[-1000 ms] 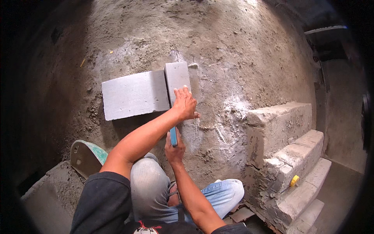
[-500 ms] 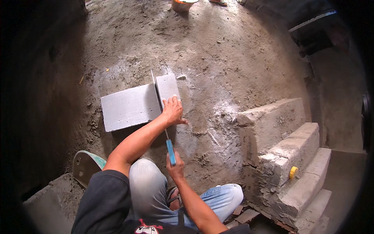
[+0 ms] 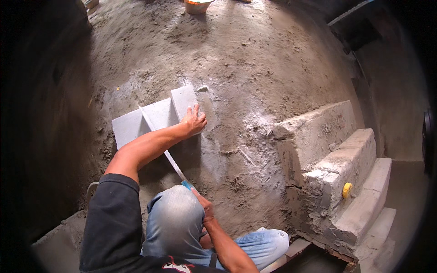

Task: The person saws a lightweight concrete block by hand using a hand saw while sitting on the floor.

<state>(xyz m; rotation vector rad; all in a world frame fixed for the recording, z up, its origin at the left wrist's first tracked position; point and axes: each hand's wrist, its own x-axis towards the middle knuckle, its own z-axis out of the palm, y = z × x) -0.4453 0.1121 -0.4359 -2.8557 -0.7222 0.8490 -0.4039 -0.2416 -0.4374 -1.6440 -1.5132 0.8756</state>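
Note:
A pale grey lightweight block [image 3: 157, 113] lies on the rough ground in front of me. A narrower cut piece [image 3: 183, 96] sits at its right end, its left edge standing apart with a dark shadow beside it. My left hand [image 3: 195, 120] grips the near right part of that piece, some fingers spread over its top. My right hand [image 3: 205, 205], beside my raised knee, is closed round the teal handle of a handsaw [image 3: 175, 164]. The long blade passes under my left forearm, and its far end is over the larger block.
To the right rise rough masonry steps [image 3: 346, 157] with a yellow round object [image 3: 347, 189] on them. An orange-rimmed bucket [image 3: 198, 6] stands at the far edge. Whitish dust and small rubble [image 3: 202, 88] lie on the ground near the block.
The saw has come out from between the two pieces and swung left over the larger block. My right hand has moved down slightly. My left hand has shifted on the narrow piece.

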